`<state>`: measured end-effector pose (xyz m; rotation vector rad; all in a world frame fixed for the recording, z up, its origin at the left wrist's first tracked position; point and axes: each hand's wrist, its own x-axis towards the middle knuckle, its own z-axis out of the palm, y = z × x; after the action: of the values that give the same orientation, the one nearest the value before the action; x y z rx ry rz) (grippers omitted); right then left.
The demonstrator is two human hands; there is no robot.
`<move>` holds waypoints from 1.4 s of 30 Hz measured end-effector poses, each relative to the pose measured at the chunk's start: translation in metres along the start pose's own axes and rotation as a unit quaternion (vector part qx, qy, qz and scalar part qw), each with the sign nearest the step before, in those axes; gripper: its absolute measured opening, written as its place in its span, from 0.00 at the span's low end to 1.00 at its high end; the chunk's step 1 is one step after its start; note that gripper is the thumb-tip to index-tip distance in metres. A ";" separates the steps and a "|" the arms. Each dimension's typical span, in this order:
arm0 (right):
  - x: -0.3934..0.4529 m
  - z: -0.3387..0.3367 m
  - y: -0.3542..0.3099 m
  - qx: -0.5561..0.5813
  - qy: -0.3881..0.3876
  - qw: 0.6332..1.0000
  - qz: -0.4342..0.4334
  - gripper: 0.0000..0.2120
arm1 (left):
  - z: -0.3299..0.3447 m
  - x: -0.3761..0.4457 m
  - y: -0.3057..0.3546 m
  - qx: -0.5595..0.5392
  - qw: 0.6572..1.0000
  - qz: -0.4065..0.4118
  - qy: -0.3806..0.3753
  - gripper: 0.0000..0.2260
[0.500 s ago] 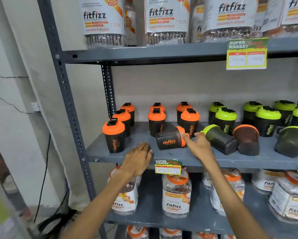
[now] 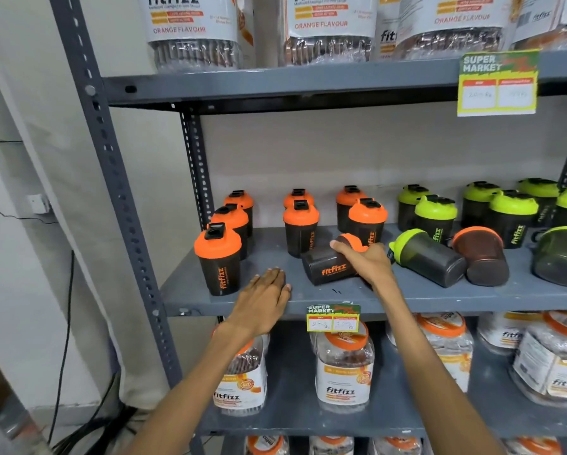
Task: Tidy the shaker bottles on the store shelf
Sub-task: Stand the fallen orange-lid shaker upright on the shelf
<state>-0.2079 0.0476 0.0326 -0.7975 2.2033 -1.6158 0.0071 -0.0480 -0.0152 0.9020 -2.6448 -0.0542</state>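
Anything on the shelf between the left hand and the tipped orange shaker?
Nothing: head view shows bare shelf between the left hand and the tipped orange shaker, which the right hand covers at its lid end.

Two bare forearms, uncovered from wrist to frame edge, no sleeve cuff showing; left hand (image 2: 265,298) and right hand (image 2: 365,259) ungloved, with no ring, watch or band visible on either
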 end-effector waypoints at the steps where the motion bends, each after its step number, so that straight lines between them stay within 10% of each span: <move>1: -0.002 -0.001 0.000 0.021 0.002 1.000 -0.008 0.47 | 0.002 0.000 -0.001 -0.002 1.000 0.001 0.003 0.24; 16: -0.032 0.038 -0.025 -0.115 0.076 0.932 -0.336 0.42 | 0.018 0.004 -0.006 0.040 0.998 -0.012 0.044 0.26; 29: -0.029 0.054 -0.013 -0.105 0.062 0.932 -0.343 0.50 | 0.013 0.004 0.000 0.005 0.999 -0.043 0.019 0.26; 33: -0.035 0.019 -0.001 -0.093 0.059 0.934 -0.341 0.36 | 0.011 0.004 0.003 0.005 0.999 -0.051 0.011 0.26; 37: -0.015 -0.048 0.005 -0.296 0.133 0.878 -0.351 0.29 | 0.011 0.006 0.005 -0.003 0.998 -0.067 0.001 0.26; 42: 0.018 -0.105 -0.004 -0.520 0.140 0.819 -0.197 0.48 | 0.014 0.011 0.016 -0.009 0.996 -0.088 0.006 0.25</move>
<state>-0.2773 0.1181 0.0726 -1.4041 3.3108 -0.4850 -0.0150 -0.0430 -0.0230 1.1237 -2.5423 -0.1143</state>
